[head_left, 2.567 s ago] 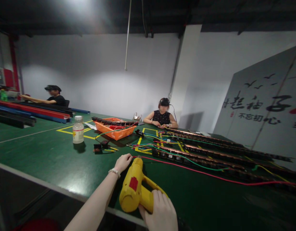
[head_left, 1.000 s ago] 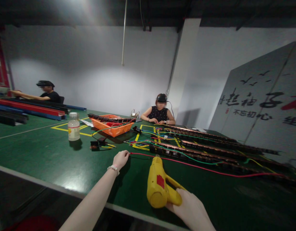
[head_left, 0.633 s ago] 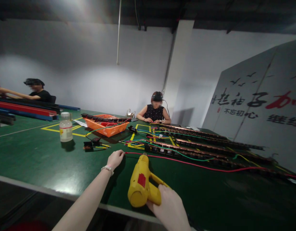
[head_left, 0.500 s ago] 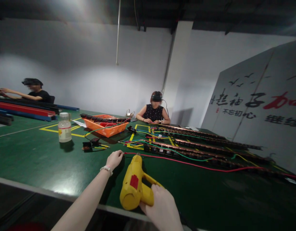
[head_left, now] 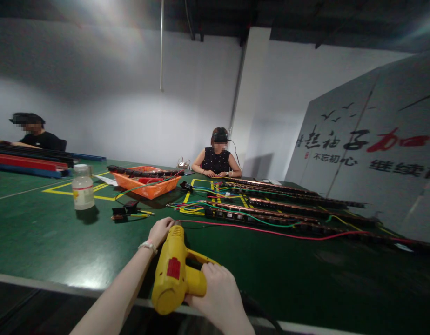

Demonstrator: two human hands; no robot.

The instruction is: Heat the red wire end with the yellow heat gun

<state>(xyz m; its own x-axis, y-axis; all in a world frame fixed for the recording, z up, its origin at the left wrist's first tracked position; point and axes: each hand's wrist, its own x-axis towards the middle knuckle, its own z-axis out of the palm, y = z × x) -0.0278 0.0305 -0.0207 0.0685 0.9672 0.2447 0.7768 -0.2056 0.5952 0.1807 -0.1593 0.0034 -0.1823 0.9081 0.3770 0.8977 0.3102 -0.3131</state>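
Note:
A yellow heat gun [head_left: 170,274] with a red patch is gripped by its handle in my right hand [head_left: 220,293]. Its nozzle points away from me, right beside the fingers of my left hand [head_left: 161,231]. Those fingers are pinched at the near end of a long red wire [head_left: 257,228]; the wire's very tip is hidden behind the nozzle. From there the wire runs right, across the green table [head_left: 106,249], toward long dark strips with copper edges [head_left: 260,212]. Green and yellow wires lie along these strips.
A clear bottle [head_left: 83,190] stands at left, with small black connectors [head_left: 126,211] close by. Behind them sits an orange basket [head_left: 145,188] holding dark strips and wires. Red and blue rails [head_left: 30,165] lie far left. One person [head_left: 220,158] sits opposite, another [head_left: 36,135] at far left.
The heat gun has come left, so its nozzle now sits against my left hand and the wire's end. The whole view has shifted slightly, with the surroundings appearing farther left.

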